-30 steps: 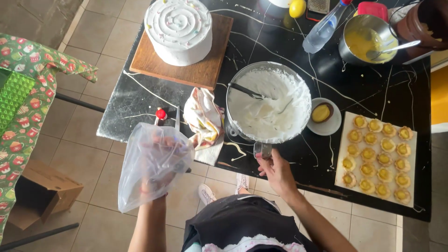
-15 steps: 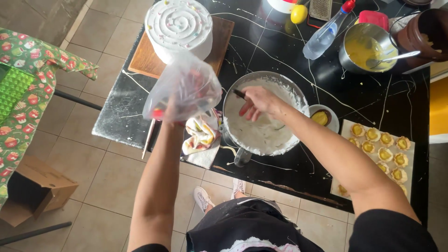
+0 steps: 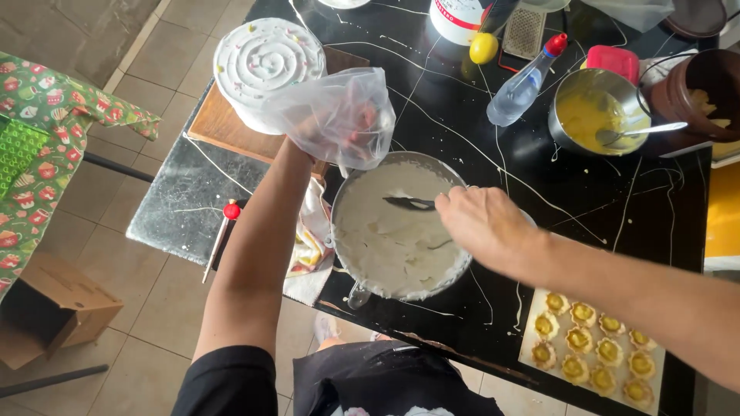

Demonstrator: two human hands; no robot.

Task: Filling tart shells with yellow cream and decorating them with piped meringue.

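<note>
Only 1 view: head-worn, looking steeply down from above the shoulders onto a black table (image 3: 586, 208), floor tiles (image 3: 100, 46) at left. Close enough for both forearms, the far table edge cut off.

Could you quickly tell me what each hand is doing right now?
Left hand: closed on a clear piping bag.
Right hand: closed on a spatula in the cream bowl.

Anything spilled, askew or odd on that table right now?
Yes. Thin white drizzle lines streak the black table, with drips by the metal bowl of white cream. The crumpled patterned cloth hangs over the table edge. Otherwise nothing looks tipped.
</note>
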